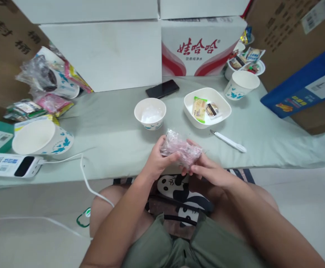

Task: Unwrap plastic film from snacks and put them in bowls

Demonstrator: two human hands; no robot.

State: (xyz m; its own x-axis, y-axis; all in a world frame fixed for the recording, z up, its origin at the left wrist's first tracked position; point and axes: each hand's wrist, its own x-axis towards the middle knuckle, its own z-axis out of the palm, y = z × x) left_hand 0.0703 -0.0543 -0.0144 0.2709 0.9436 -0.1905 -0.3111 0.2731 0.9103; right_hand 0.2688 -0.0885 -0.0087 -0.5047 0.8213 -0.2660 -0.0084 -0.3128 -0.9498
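Backdrop: white cartons [103,56] stand along the far side of your work area, seams meeting, faces towards you.
Table: your pale green cloth-covered table [109,163] spans left to right; its near edge runs just beyond your knees.
Square dish: white dish [220,106] on the far right of your hands, with two small wrapped packets [199,109] lying inside.
Left hand: your left hand [158,159] pinches the left end of the packet, thumb across its near side.
Right hand: your right hand [211,170] is curled round the right end, fingers bent; some fingertips are hidden.
Paper bowl: round bowl [152,126] just beyond your left hand, upright, something whitish and translucent in it.
Wrapped packet: pink packet [182,149] in crinkled clear film, held between your hands above the near edge.
Step in hand: judged to be two-handed handling of the packet, film on.
Next move calls for: in my judgement, one hand steadying while the other finds a film edge.
Long axis: left to right, slanting, left end farther and right end nearer you; no front can be told.
Tool: white-handled tool [230,142] lies right of the packet, metal tip far left.
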